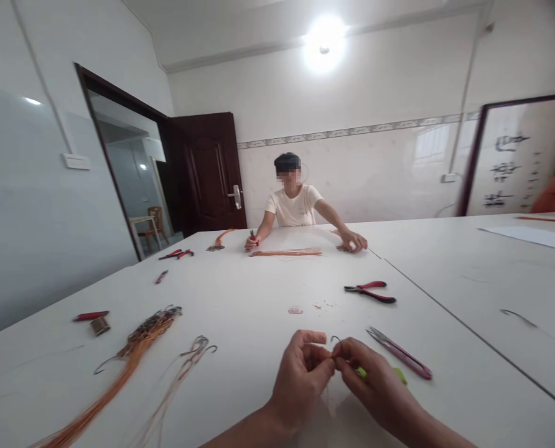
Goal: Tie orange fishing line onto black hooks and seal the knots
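My left hand (pixel 300 376) and my right hand (pixel 375 376) meet fingertip to fingertip above the table, both closed in a pinch. A fish hook (pixel 336 340) rises from the right fingertips, its bend upward. At the left fingertips shows a bit of orange line; the fingers hide most of it. Partly covered by my right hand lies a bright green object (pixel 399 375). Thread snips (pixel 401 354) rest just beyond that hand. Left of my hands are a few hooks on line (pixel 196 354) and a large bundle of hooks with orange line (pixel 149 333).
Pliers (pixel 371 291) lie ahead to the right, near a small red-printed label (pixel 295 310). At left sit a red-handled tool (pixel 91 316) and a brown block (pixel 100 325). A single hook (pixel 517 317) lies far right. Opposite, a co-worker (pixel 293 205) handles tools and line bundles.
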A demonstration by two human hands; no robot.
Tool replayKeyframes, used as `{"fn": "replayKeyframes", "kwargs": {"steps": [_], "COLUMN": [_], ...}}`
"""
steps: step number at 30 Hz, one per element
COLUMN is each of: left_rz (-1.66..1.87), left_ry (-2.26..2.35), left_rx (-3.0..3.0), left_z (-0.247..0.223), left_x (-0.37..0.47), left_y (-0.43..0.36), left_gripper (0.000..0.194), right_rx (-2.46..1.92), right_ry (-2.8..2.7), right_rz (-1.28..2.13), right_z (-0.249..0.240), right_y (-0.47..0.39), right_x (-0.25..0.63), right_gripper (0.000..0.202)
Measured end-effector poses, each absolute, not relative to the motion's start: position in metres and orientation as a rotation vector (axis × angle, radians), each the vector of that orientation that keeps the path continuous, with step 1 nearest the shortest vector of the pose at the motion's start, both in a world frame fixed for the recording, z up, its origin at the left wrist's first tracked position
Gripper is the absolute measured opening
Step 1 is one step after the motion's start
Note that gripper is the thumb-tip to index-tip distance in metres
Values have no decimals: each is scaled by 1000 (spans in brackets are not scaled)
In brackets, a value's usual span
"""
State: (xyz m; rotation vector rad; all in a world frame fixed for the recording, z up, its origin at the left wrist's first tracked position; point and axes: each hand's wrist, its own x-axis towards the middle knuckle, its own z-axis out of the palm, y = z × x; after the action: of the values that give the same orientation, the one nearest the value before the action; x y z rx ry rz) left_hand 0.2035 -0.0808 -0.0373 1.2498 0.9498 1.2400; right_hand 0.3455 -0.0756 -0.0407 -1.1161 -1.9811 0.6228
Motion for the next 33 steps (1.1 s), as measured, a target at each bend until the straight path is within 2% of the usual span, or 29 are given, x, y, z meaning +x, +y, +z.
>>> {"fn": "replayKeyframes", "kwargs": {"steps": [5, 13, 19, 22, 25, 33], "left_rz": [1240, 1172, 1212, 1212, 1186, 1193], "left_ry": [898, 949, 994, 989, 986, 1024], "left_rx": [1312, 1253, 1221, 1224, 1227, 1281], "left_z": [-34, -24, -24, -24, -24, -25], "left_x": [206, 204, 204, 204, 205, 203], "left_y": [-81, -86, -86, -85, -86, -85], "left_gripper": [32, 25, 26, 28, 30, 25], "right_rx": [-1148, -928, -921, -917, -1008, -1088], "right_ry": [-1992, -1695, -1528, -1566, -1714, -1942], "right_rz": [591, 1138, 1237, 1186, 1007, 535], "right_z": [-36, -34, -36, -41, -42, -29], "right_y": [-75, -73, -74, -74, -74, -67], "right_x": [353, 350, 350, 351, 351, 361], "right_gripper": [12, 15, 13, 21, 13, 13]}}
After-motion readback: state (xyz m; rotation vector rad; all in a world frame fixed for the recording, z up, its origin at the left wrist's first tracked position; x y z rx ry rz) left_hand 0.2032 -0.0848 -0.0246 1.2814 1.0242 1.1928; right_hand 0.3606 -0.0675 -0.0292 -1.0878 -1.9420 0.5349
